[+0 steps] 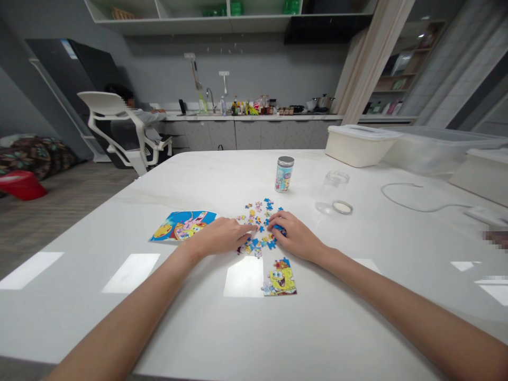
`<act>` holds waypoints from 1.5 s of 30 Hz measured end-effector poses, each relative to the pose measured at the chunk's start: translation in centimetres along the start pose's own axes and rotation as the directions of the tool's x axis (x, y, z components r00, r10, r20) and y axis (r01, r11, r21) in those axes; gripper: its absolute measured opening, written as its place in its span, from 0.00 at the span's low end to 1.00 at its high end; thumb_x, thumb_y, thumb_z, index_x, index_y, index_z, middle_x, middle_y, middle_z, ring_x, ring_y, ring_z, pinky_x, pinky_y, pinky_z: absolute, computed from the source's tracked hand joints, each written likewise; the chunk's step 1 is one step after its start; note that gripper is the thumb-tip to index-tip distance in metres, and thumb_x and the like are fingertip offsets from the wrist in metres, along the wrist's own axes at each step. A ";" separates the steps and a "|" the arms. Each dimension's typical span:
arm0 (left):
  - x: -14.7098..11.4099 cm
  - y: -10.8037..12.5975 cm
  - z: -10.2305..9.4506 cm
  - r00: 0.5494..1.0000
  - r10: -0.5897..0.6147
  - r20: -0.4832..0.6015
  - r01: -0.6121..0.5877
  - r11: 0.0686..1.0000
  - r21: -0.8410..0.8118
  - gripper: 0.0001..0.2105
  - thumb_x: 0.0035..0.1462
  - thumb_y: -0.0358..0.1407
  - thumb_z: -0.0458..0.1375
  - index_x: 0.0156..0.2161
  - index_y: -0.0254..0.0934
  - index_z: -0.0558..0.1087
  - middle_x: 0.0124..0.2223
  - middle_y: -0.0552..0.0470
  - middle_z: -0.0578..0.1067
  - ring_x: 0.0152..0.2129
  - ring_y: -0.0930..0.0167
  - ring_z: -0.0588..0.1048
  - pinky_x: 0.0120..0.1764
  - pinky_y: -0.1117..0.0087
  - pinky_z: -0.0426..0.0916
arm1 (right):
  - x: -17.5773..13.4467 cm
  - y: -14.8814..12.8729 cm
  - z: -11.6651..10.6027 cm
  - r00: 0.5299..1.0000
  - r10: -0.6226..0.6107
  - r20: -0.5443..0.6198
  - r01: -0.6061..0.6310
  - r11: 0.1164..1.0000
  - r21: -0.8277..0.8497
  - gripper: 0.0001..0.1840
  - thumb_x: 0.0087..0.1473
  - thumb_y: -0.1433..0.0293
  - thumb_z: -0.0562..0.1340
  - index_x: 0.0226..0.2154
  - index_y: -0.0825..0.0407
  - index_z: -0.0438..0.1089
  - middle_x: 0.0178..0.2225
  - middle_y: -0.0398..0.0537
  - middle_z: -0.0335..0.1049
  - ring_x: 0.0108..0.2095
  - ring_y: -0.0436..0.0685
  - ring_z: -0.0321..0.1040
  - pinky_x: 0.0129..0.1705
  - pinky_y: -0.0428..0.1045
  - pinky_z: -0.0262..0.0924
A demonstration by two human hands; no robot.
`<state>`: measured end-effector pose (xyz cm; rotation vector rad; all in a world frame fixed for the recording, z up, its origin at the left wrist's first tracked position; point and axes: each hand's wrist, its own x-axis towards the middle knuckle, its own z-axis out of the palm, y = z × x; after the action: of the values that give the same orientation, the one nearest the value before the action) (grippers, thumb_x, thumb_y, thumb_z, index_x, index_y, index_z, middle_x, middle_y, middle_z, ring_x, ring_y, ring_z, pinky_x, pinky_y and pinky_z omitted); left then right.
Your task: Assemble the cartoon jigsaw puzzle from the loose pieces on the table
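Loose jigsaw puzzle pieces (255, 242), blue, yellow and pink, lie scattered on the white table (206, 323). My left hand (224, 235) rests at their left side, its index finger stretched out onto the pieces and the other fingers partly curled. Over the right side of the pile, my right hand (296, 235) has its fingers apart and bent down, with blue pieces showing beneath; no held piece can be made out. Closer to me is a joined puzzle section (281, 278) with a yellow cartoon face. A printed picture sheet (180, 226) lies left of my left hand.
Behind the pieces stands a printed tin (284, 174) with a metal lid. To its right are a clear jar (335, 188), a round lid (342, 207) and a white cable (424, 203). Storage boxes (359, 145) line the far right. A person sits in a white chair (119, 127) beyond.
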<state>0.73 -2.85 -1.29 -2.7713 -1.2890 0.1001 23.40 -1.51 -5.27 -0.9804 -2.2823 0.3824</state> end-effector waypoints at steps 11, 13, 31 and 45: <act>-0.6 -2.2 -0.8 0.995 -0.086 0.056 0.091 0.991 -0.094 0.12 0.58 0.46 0.56 0.44 0.47 0.75 0.26 0.53 0.75 0.26 0.69 0.74 0.29 0.74 0.62 | 0.0 0.2 0.1 0.999 -0.042 -0.008 0.042 0.999 0.004 0.13 0.55 0.78 0.56 0.36 0.51 0.74 0.45 0.52 0.71 0.48 0.59 0.66 0.51 0.59 0.62; -0.6 -2.1 -0.8 0.996 -0.077 0.054 0.082 0.991 -0.102 0.10 0.58 0.43 0.56 0.42 0.47 0.76 0.26 0.54 0.75 0.25 0.70 0.74 0.28 0.74 0.62 | -0.1 0.2 0.1 0.999 -0.041 -0.007 0.041 0.999 0.005 0.12 0.55 0.77 0.56 0.36 0.50 0.74 0.44 0.52 0.72 0.48 0.59 0.66 0.51 0.59 0.62; 0.0 -0.7 0.2 0.998 0.035 -0.043 -0.032 0.998 0.061 0.13 0.65 0.38 0.46 0.42 0.40 0.72 0.25 0.50 0.75 0.22 0.69 0.74 0.25 0.73 0.61 | 0.0 -0.3 -0.1 0.974 -0.205 0.092 0.207 0.978 -0.015 0.13 0.59 0.75 0.55 0.41 0.50 0.75 0.47 0.50 0.73 0.53 0.59 0.65 0.57 0.61 0.58; 0.0 -0.2 -0.2 1.000 0.006 0.007 -0.006 1.000 0.027 0.12 0.64 0.41 0.49 0.43 0.42 0.73 0.26 0.52 0.75 0.22 0.71 0.73 0.27 0.73 0.62 | -0.1 -0.2 -0.1 0.974 -0.219 0.054 0.219 0.976 0.004 0.13 0.57 0.77 0.55 0.38 0.51 0.74 0.44 0.51 0.72 0.48 0.58 0.66 0.51 0.58 0.62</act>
<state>0.58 -2.77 -1.06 -2.7543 -1.2718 0.1271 23.40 -1.71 -5.14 -0.7166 -2.4095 0.3152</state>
